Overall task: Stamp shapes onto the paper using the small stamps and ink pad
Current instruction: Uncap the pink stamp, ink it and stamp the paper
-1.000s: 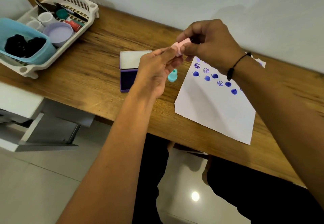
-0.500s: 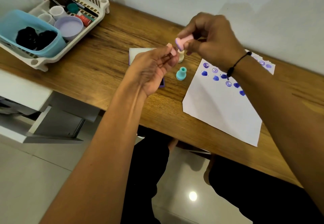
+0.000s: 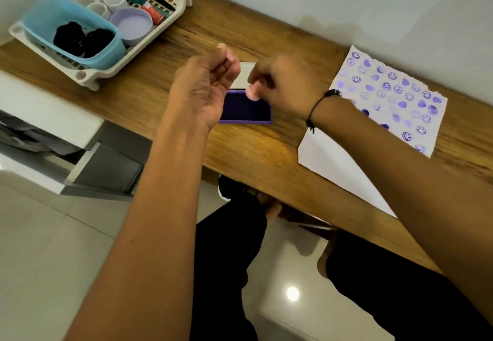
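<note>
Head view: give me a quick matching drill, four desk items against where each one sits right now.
Items:
1. small pink stamp
2. purple ink pad
3. white stamped paper sheet
4. light blue plastic tub

Places:
A. inside the white slotted basket, far left
B. pinched in the right hand, over the pad
C. lying open at desk centre
D. flat on the desk's right side

Pairs: 1-B, 2-C, 3-D, 4-A
</note>
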### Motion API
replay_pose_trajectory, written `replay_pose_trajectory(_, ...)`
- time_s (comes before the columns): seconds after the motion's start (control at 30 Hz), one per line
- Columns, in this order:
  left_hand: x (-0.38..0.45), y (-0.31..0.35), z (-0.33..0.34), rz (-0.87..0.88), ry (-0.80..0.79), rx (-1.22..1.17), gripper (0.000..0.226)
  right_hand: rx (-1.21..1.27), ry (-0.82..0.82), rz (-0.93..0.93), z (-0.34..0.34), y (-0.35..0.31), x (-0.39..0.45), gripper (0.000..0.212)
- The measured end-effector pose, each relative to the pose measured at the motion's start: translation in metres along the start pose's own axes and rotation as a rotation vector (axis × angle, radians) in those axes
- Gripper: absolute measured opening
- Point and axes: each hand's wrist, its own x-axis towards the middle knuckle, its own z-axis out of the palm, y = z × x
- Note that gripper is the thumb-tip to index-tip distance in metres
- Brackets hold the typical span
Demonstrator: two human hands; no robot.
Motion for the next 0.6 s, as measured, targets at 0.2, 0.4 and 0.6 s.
replay_pose_trajectory(0.2,0.005,0.002,-0.006,-0.014,-0.034,-0.003,0.012,-0.385,-0.122,-0.114,0.022,-0.007,0.011,0.022)
replay_pose_trajectory(0.4,0.003,0.004,-0.007,-0.027,-0.069,-0.031,0.011,-0.389,-0.141,-0.110,0.031,-0.007,0.009,0.019)
replay_pose_trajectory(0.6,-0.003,0.004,-0.004,-0.041,-0.071,-0.040,0.004,-0.368,-0.097,-0.114,0.037,-0.008,0.008,0.019)
